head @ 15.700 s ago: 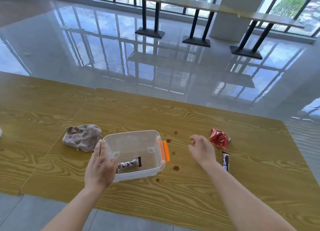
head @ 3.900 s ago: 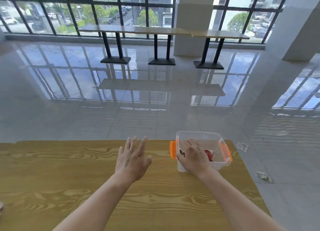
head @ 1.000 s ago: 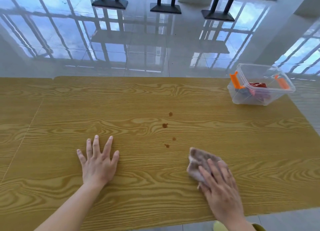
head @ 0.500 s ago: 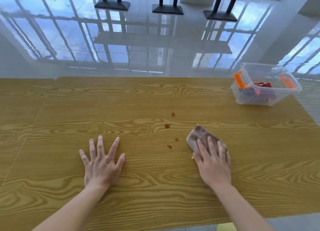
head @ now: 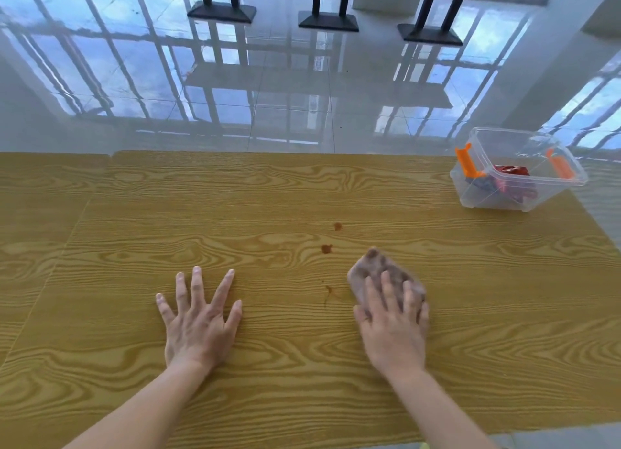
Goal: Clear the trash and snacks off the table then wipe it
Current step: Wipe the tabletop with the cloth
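With my right hand laid flat and its fingers spread over the brownish cloth, I am pressing the rag down onto the counter rather than pinching it, which suits wiping: a broad palm keeps the fabric in full contact with the wood. The far edge of the cloth sticks out beyond my fingertips, pointed toward the stains. My left hand rests palm down with its fingers splayed and nothing beneath it, well left of the cloth; I judge it is there to brace me while the other hand scrubs. Between the two hands, just left of the cloth, a smeared brown mark trails across the grain, and two rounder spots sit farther off, one beyond the other, neither yet covered by the cloth. At the far right corner stands the clear plastic bin with orange latches, holding the red wrapper and other snack packets, parked clear of the wiping area. I see no loose trash on the counter, so I reckon the clearing is done and the wiping is under way.
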The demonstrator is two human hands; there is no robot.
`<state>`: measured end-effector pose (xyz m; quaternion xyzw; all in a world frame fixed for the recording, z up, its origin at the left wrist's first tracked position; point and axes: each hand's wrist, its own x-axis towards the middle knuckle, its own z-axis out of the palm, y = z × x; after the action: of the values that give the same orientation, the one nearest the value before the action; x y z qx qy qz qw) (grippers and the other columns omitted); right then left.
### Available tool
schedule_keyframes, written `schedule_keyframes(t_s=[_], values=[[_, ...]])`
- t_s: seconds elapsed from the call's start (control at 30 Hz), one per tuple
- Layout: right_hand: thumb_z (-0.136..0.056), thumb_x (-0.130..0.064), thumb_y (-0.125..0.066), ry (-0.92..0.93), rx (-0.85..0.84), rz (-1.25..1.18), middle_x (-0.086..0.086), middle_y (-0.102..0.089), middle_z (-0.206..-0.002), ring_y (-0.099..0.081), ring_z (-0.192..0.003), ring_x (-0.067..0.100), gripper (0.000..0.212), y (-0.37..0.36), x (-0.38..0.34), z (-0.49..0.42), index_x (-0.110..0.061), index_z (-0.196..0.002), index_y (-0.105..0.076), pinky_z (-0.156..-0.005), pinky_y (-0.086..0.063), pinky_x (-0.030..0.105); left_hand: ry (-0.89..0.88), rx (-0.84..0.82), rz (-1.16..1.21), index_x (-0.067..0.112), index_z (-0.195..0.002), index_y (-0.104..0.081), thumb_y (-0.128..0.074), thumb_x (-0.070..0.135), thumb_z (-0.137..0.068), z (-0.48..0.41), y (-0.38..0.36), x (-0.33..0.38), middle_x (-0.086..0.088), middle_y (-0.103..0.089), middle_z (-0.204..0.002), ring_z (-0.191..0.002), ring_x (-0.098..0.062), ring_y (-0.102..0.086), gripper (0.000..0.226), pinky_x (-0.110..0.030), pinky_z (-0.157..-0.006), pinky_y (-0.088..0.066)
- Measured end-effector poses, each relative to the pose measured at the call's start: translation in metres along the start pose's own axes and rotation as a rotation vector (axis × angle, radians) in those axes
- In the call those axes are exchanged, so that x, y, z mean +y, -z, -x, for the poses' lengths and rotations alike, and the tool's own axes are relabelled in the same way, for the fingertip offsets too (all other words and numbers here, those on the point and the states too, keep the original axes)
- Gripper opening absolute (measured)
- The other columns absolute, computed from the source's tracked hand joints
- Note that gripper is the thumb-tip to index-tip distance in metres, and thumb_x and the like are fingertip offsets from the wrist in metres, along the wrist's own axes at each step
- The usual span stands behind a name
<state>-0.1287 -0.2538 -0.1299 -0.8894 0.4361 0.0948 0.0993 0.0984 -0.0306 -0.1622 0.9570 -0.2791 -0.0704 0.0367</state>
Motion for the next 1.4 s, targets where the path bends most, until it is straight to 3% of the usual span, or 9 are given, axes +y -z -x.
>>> schedule_keyframes(t_s=[0.2, 0.37, 0.57, 0.83, 0.9, 1.03, 1.1, 1.23, 1.4], values=[[-0.098, -0.063, -0.024, 0.473, 0.051, 0.1, -0.01, -0.009, -0.164, -0.011, -0.151, 0.028, 0.056, -0.028, -0.027, 0.056, -0.047, -0.151, -0.021, -0.114, -0.014, 0.056, 0.001, -0.001, -0.011, 0.056, -0.149, 0.002, -0.007, 0.072, -0.087, 0.001, 0.0, 0.0, -0.008, 0.001, -0.166, -0.15, -0.032, 0.01, 0.064, -0.063, -0.116, 0.006], [-0.098, -0.062, -0.017, 0.1, 0.134, -0.001, -0.01, -0.011, -0.163, -0.006, -0.151, 0.029, 0.055, -0.016, -0.034, 0.004, -0.045, -0.151, -0.021, -0.117, -0.008, 0.057, 0.002, 0.0, -0.018, 0.055, -0.15, 0.0, -0.008, 0.071, -0.088, 0.0, -0.001, 0.001, -0.009, 0.0, -0.165, -0.15, -0.033, 0.008, 0.065, -0.063, -0.117, 0.005], [-0.1, -0.059, -0.029, 0.571, 0.09, 0.047, -0.012, -0.022, -0.161, -0.016, -0.15, 0.024, 0.048, -0.033, -0.048, 0.057, -0.047, -0.146, -0.033, -0.114, -0.017, 0.053, 0.003, 0.012, -0.01, 0.055, -0.149, 0.002, -0.007, 0.071, -0.088, 0.001, -0.001, 0.001, -0.009, 0.0, -0.165, -0.151, -0.033, 0.008, 0.064, -0.063, -0.117, 0.004], [-0.1, -0.058, -0.009, -0.003, 0.051, -0.083, -0.017, 0.002, -0.163, 0.008, -0.15, 0.024, 0.053, 0.007, -0.039, -0.04, -0.048, -0.152, -0.01, -0.118, 0.0, 0.054, 0.004, -0.001, -0.016, 0.055, -0.149, 0.005, -0.006, 0.071, -0.088, 0.001, 0.0, 0.002, -0.009, 0.004, -0.165, -0.15, -0.033, 0.011, 0.064, -0.062, -0.117, 0.007], [-0.101, -0.056, -0.012, 0.135, 0.02, -0.048, -0.016, 0.004, -0.163, 0.008, -0.15, 0.027, 0.053, 0.002, -0.06, -0.026, -0.045, -0.153, -0.01, -0.117, 0.003, 0.056, 0.004, 0.005, -0.013, 0.055, -0.149, 0.004, -0.007, 0.071, -0.088, 0.001, 0.0, 0.001, -0.009, 0.003, -0.165, -0.15, -0.033, 0.011, 0.064, -0.063, -0.117, 0.006], [-0.1, -0.057, -0.027, 0.501, 0.013, 0.036, -0.013, -0.024, -0.161, -0.017, -0.149, 0.026, 0.047, -0.011, -0.044, 0.019, -0.047, -0.146, -0.032, -0.115, -0.012, 0.055, 0.004, 0.007, -0.007, 0.055, -0.15, 0.001, -0.007, 0.072, -0.087, 0.001, 0.0, 0.002, -0.009, 0.001, -0.165, -0.15, -0.033, 0.009, 0.065, -0.063, -0.117, 0.005], [-0.1, -0.059, -0.023, 0.495, 0.018, 0.098, -0.016, -0.015, -0.162, -0.012, -0.15, 0.021, 0.049, -0.008, -0.018, 0.003, -0.05, -0.147, -0.026, -0.117, -0.011, 0.051, 0.0, 0.013, -0.003, 0.055, -0.15, -0.001, -0.008, 0.072, -0.088, 0.001, -0.001, 0.002, -0.01, 0.0, -0.165, -0.151, -0.033, 0.008, 0.065, -0.063, -0.117, 0.004], [-0.1, -0.059, -0.015, 0.158, 0.028, -0.003, -0.02, 0.004, -0.162, 0.01, -0.15, 0.022, 0.051, 0.009, -0.032, -0.047, -0.049, -0.15, -0.012, -0.119, 0.003, 0.051, 0.003, 0.012, -0.01, 0.054, -0.15, -0.001, -0.009, 0.071, -0.088, 0.001, -0.002, 0.003, -0.01, 0.0, -0.165, -0.15, -0.034, 0.008, 0.065, -0.063, -0.117, 0.004], [-0.101, -0.057, -0.02, 0.563, -0.016, -0.018, -0.015, -0.016, -0.162, -0.004, -0.151, 0.026, 0.047, -0.01, -0.086, -0.007, -0.048, -0.147, -0.027, -0.116, -0.001, 0.055, 0.008, 0.031, -0.002, 0.055, -0.15, -0.005, -0.013, 0.071, -0.088, 0.0, -0.004, 0.002, -0.009, -0.006, -0.165, -0.151, -0.034, 0.003, 0.065, -0.064, -0.117, 0.001]])
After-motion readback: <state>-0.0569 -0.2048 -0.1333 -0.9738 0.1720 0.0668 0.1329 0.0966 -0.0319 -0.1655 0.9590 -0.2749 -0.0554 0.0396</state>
